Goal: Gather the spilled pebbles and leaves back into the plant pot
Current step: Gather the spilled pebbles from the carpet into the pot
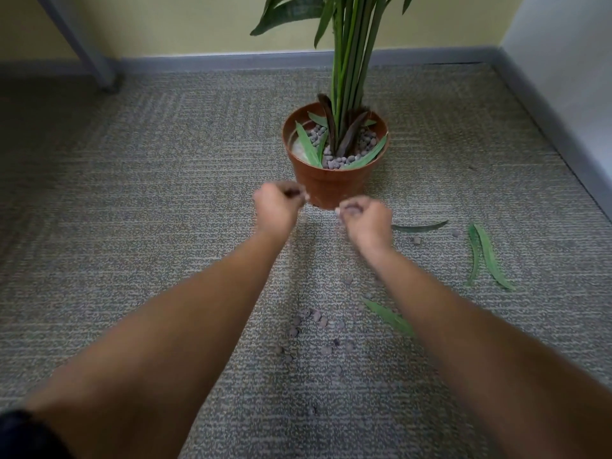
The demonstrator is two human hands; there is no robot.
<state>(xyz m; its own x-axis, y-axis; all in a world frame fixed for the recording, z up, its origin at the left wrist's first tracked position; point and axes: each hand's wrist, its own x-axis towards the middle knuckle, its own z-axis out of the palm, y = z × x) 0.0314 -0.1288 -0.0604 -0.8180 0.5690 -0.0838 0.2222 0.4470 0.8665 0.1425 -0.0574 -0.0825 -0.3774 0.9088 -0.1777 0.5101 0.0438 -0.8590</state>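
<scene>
1. Pebbles are lying scattered on the grey carpet, well to the near side of the terracotta plant pot, between the person's two forearms.
2. A green leaf is lying near and to the right of the pot, one end slipping under the right forearm.
3. The left hand is hovering just before the pot's near-left wall, its fingers curling tightly around a few dark pebbles, though blur is softening the detail.
4. The right hand is hovering just before the pot's near-right side, likewise pinching small dark pebbles in its curled fingers.
5. A dark leaf is lying right of the pot, with a pair of green leaves and two stray pebbles resting further right.
6. The pot is standing upright on the carpet, with more pebbles and several potted leaves lying inside around the plant stems.
7. Beyond the pot, a grey baseboard is running along a yellow wall, and far left of the pot a grey furniture leg is slanting down.
</scene>
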